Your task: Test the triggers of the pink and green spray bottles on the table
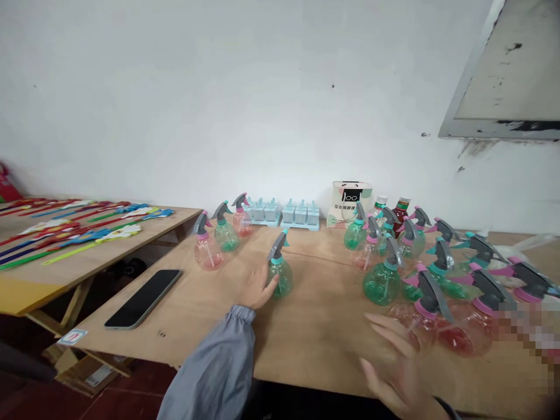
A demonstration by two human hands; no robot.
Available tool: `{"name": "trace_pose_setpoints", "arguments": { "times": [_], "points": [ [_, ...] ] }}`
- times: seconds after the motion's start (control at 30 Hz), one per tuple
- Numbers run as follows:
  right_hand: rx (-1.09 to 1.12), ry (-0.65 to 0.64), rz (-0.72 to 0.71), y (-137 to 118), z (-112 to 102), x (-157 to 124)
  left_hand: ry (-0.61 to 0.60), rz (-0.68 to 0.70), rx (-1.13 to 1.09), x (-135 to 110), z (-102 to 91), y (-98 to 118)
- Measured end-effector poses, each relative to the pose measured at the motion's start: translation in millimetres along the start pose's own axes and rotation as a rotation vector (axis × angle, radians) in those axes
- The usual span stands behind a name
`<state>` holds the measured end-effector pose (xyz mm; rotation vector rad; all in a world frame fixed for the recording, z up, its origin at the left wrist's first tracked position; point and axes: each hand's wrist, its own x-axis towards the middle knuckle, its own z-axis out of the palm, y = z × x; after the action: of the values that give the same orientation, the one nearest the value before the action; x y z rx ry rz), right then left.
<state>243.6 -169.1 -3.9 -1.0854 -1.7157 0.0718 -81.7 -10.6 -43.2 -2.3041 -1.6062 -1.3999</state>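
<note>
**A:** Where is the left hand (258, 289)?

**B:** Out over the pale wooden counter (306, 332), coming from a grey-blue sleeve (219, 367). Its fingers (270, 282) are loosely open. The tips rest against the left side of a small clear green plastic spray bottle (280, 279) with a grey trigger and a teal collar, and they are not wrapped around it.

**A:** And where does that bottle stand?

**B:** Upright and alone near the middle of the counter, well apart from the bottle groups on either side.

**A:** The right hand (394, 364)?

**B:** It is blurred and low, by the near edge. Its fingers (380, 333) are spread wide and hold nothing. The nearest thing is a clear pink plastic spray bottle (422, 326) with a grey trigger, just beyond the fingertips. I cannot tell whether they touch it.

**A:** What else is about?

**B:** Behind the pink bottle, a crowd of green and pink spray bottles (437, 262) fills the right side. Three more spray bottles (225, 233) stand together at the back left. Against the wall are light blue plastic moulds (301, 214), a white printed carton (350, 201) and a dark red bottle with a white cap (400, 211). A black smartphone (144, 297) lies flat near the counter's left edge. To the left, a second wooden counter (26, 291) carries rows of long coloured sticks (79, 224).
</note>
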Motion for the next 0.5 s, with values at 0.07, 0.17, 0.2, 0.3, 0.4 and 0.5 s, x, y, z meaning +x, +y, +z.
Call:
{"name": "trace_pose_setpoints", "arguments": {
  "times": [0.07, 0.17, 0.2, 0.3, 0.4, 0.5],
  "points": [
    [0.102, -0.074, -0.070, 3, 46, 27, -0.068, -0.018, -0.015, -1, 9.2, 6],
    [0.225, -0.169, -0.018, 0, 109, 70, -0.129, 0.013, -0.007, -1, 15.3, 18],
    [0.252, -0.177, 0.033, -2, 125, 82, -0.154, 0.035, 0.001, -1, 15.3, 21],
    [0.310, -0.145, 0.145, -3, 160, 107, -0.241, 0.109, 0.009, -1, 12.3, 30],
    [0.391, -0.119, 0.183, 2, 174, 117, -0.323, 0.172, -0.015, -3, 7.6, 35],
    [0.481, -0.103, 0.216, 10, 174, 117, -0.338, 0.217, -0.044, -3, -4.4, 29]
  ]
}}
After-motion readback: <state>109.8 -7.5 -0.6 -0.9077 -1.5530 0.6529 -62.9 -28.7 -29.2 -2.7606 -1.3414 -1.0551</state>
